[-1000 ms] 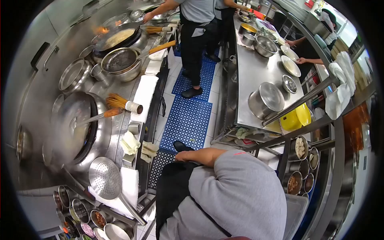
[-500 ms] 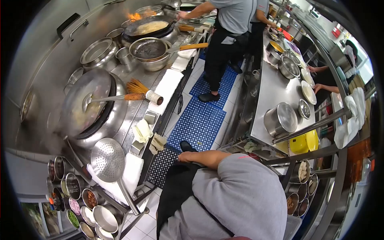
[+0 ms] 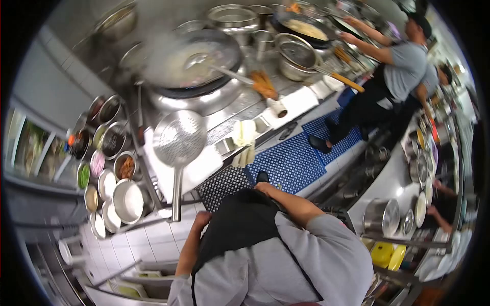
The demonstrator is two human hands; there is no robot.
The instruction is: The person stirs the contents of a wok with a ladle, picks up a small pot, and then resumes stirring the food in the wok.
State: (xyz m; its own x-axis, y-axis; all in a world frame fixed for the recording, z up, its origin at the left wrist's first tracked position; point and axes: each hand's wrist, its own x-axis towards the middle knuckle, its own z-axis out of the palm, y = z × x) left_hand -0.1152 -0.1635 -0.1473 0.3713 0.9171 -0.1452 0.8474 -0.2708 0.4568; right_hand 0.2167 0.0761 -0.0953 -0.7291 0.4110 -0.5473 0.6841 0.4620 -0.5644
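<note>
My left hand (image 3: 201, 219) sits curled at the left edge of my black apron (image 3: 237, 224), just right of the handle end of a perforated steel skimmer (image 3: 179, 137); it is not touching the handle. My right hand (image 3: 263, 188) rests on the apron's top edge with its fingers hidden. The skimmer lies on a white cloth (image 3: 204, 164) at the stove's front. Behind it a large steaming wok (image 3: 196, 76) holds a ladle (image 3: 198, 61).
Several small steel bowls of seasonings (image 3: 109, 178) stand at the left. A bamboo brush (image 3: 265, 86) lies on the stove. Blue floor mats (image 3: 291, 163) run down the aisle, where a co-worker (image 3: 403, 66) cooks at a far wok. A lidded pot (image 3: 382, 217) stands on the right counter.
The view has swung left and down over the stove. My left arm and hand have come into sight beside the apron. My right hand stays on the apron.
</note>
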